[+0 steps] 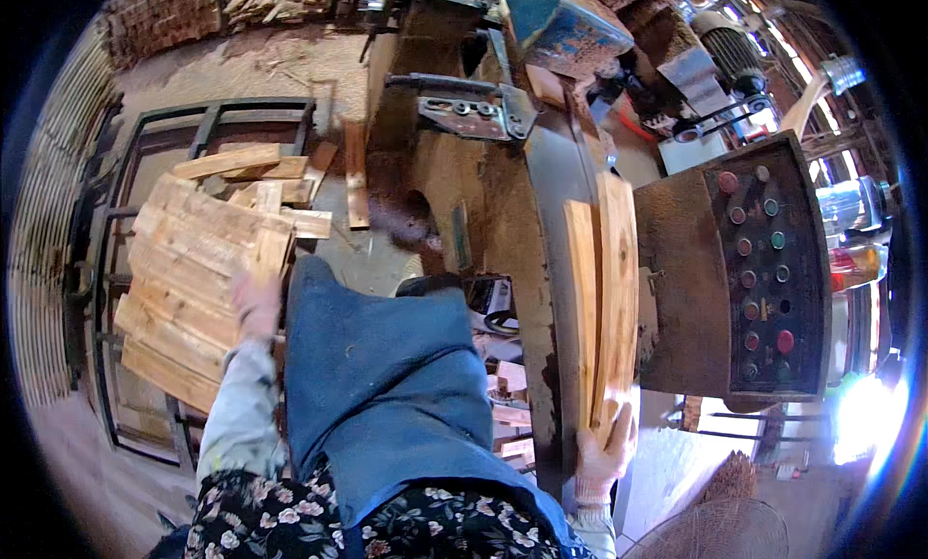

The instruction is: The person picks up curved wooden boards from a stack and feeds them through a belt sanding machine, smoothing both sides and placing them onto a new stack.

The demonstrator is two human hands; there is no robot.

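Note:
My right hand (605,455), in a pale glove, is at the near end of two long wooden boards (616,298), its thumb and fingers closed round that end. The boards lie side by side, lengthwise, on the narrow metal bed (551,366) of a machine. On the left, my left hand (257,306) is at the right edge of a stack of planks (193,259). Motion smears its fingers, so I cannot make out whether they grip a plank. Several shorter pieces lie loosely across the far end of the stack.
A dark control panel (770,269) with several buttons stands right of the bed. Across the far part of the bed sits a metal guide bracket (469,114). The planks rest on a black metal frame (104,269). Bottles (855,266) stand beyond the panel.

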